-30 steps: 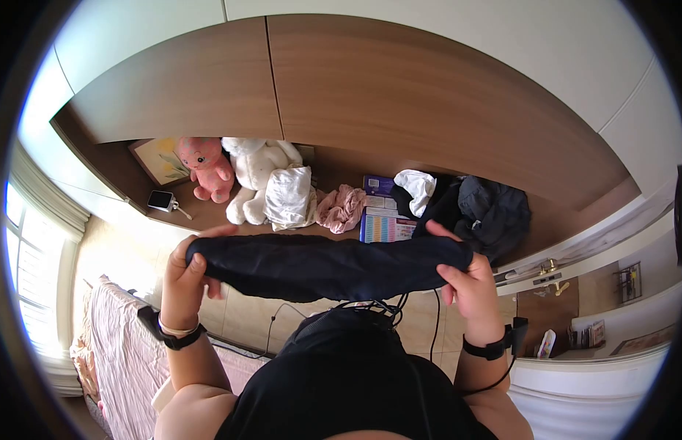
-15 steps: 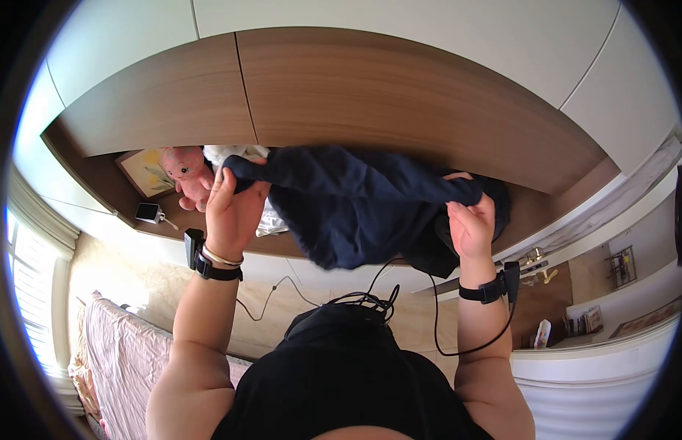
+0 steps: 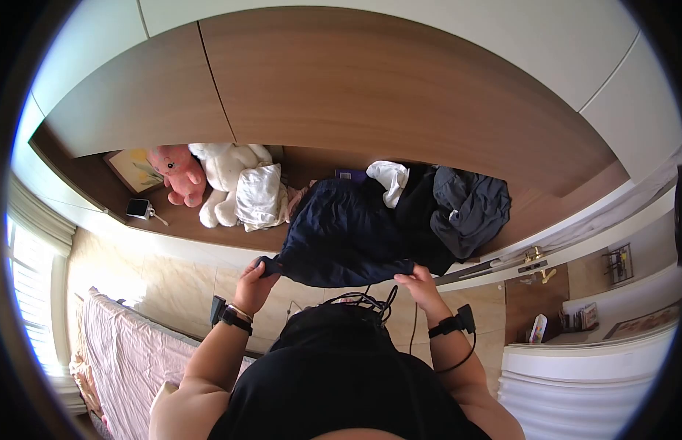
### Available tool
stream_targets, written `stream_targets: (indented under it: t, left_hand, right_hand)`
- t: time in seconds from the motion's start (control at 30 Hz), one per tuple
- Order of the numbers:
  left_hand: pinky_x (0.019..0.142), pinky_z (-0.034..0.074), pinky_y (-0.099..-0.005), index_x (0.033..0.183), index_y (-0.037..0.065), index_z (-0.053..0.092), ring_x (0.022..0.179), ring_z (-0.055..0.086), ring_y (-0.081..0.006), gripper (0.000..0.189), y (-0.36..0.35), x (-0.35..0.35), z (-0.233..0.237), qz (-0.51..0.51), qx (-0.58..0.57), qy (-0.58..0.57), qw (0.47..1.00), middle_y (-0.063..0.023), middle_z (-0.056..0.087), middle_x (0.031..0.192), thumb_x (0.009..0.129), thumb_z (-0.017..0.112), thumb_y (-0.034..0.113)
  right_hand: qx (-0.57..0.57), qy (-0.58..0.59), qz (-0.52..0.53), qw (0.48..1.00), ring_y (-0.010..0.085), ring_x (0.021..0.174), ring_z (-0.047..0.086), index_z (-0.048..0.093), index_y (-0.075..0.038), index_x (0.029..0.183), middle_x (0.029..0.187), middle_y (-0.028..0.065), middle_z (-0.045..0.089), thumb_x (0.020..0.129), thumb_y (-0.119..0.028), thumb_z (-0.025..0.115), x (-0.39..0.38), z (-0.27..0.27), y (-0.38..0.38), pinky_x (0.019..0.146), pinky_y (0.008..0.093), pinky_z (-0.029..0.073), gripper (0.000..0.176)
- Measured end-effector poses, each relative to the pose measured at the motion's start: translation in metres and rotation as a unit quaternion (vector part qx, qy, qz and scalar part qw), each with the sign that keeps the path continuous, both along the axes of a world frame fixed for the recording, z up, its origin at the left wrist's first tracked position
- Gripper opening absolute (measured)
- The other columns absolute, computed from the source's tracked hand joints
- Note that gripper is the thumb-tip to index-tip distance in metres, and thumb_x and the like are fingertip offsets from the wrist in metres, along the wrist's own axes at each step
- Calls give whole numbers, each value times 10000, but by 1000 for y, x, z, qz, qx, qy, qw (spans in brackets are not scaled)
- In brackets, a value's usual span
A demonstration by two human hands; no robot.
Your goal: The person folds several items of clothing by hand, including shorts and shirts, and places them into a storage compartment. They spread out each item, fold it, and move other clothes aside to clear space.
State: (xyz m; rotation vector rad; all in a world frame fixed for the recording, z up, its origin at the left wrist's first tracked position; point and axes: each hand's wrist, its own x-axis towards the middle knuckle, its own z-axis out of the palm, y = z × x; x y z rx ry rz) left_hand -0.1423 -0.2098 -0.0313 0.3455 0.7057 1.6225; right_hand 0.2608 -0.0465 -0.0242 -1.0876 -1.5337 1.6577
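Observation:
A dark navy cloth (image 3: 341, 235) is stretched between my two hands, its far part lying on the wooden shelf. My left hand (image 3: 254, 286) is closed on its near left corner. At the near right corner, my right hand (image 3: 421, 284) pinches the same cloth. Just right of it on the shelf are black clothing (image 3: 415, 213), a dark grey garment (image 3: 469, 209) and a small white cloth (image 3: 389, 181). A folded white cloth (image 3: 261, 196) rests to the left, against a white plush toy (image 3: 225, 172).
Further left on the shelf are a pink plush toy (image 3: 181, 174), a picture frame (image 3: 132, 170) and a small white device (image 3: 138, 208). Black cables (image 3: 381, 304) hang by my chest. A bed (image 3: 128, 352) stands at the lower left.
Both hands have come down and toward my body with the navy cloth, which was held up over the shelf. The white cloths, plush toy and grey garment now show more fully.

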Motion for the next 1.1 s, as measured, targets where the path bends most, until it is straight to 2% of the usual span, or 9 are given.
stream_targets:
  t: [0.23, 0.4, 0.43, 0.5, 0.57, 0.67, 0.8, 0.97, 1.1]
  left_hand:
    - [1023, 502, -457, 1318, 31, 511, 1197, 617, -299, 299, 83, -30, -10, 54, -16, 27, 998, -171, 612, 1251, 1077, 520, 207]
    - [985, 486, -412, 1400, 86, 493, 1180, 621, -314, 474, 165, -18, 42, 127, -126, 187, 966, -192, 577, 1311, 990, 671, 243]
    - [985, 486, -412, 1400, 86, 493, 1180, 621, -314, 474, 173, -23, 18, 131, -124, 188, 966, -192, 577, 1311, 990, 671, 243]
    - [996, 470, -366, 1422, 88, 484, 1157, 598, -313, 599, 192, -32, -64, 159, -210, 425, 866, -196, 533, 1359, 905, 740, 248]
    - [983, 467, -368, 1390, 74, 508, 1153, 564, -296, 615, 175, 2, -106, 230, -185, 445, 846, -183, 534, 1306, 850, 762, 222]
    - [951, 469, -386, 1271, 47, 565, 1109, 542, -274, 494, 145, 72, -85, 265, -367, 293, 842, -151, 544, 1161, 844, 764, 196]
    - [796, 474, -371, 903, 95, 571, 790, 533, -189, 273, 141, 90, -113, 86, -351, -96, 927, -52, 554, 853, 923, 738, 309]
    - [699, 473, -353, 871, 144, 594, 679, 526, -176, 259, 160, 122, -103, 47, -319, -24, 946, -28, 572, 757, 944, 750, 337]
    - [575, 470, -265, 1047, 139, 658, 726, 640, -152, 245, 175, 138, -117, 64, -309, -137, 939, -6, 709, 925, 924, 783, 310]
  right_hand:
    - [-81, 44, -48, 995, 140, 911, 697, 671, 34, 1120, 943, 44, 725, 906, -168, 776, -43, 15, 75, 835, 291, 567, 313]
    - [-62, 64, -66, 994, 245, 1045, 702, 514, 48, 1388, 1477, 260, 455, 874, -211, 792, -87, -4, 155, 940, 371, 566, 639]
    - [-60, 65, -62, 994, 245, 1045, 702, 514, 48, 1388, 1477, 260, 455, 874, -211, 792, -92, -6, 156, 940, 371, 566, 639]
    - [232, -270, -94, 930, 297, 1020, 716, 491, 26, 1425, 1586, 318, 245, 842, -218, 792, -99, -11, 153, 944, 383, 567, 700]
    - [246, -233, -99, 936, 312, 970, 737, 560, -33, 1353, 1560, 316, 289, 850, -150, 746, -102, 5, 132, 905, 366, 579, 549]
    - [187, -166, 99, 963, 281, 1015, 738, 585, -35, 1323, 1354, 180, 611, 890, -106, 711, -98, -1, 127, 894, 355, 581, 457]
    - [87, -134, 160, 974, 323, 1330, 579, 492, -37, 1479, 1495, 206, 538, 939, -257, 724, -101, -35, 135, 1072, 375, 482, 628]
    - [-103, -117, 140, 978, 299, 1481, 401, 424, -20, 1536, 1580, 227, 430, 977, -375, 688, -96, -55, 145, 1203, 373, 315, 714]
    - [-63, -128, 174, 975, 273, 1407, 486, 455, -15, 1512, 1519, 214, 505, 988, -335, 685, -89, -39, 139, 1154, 355, 383, 656]
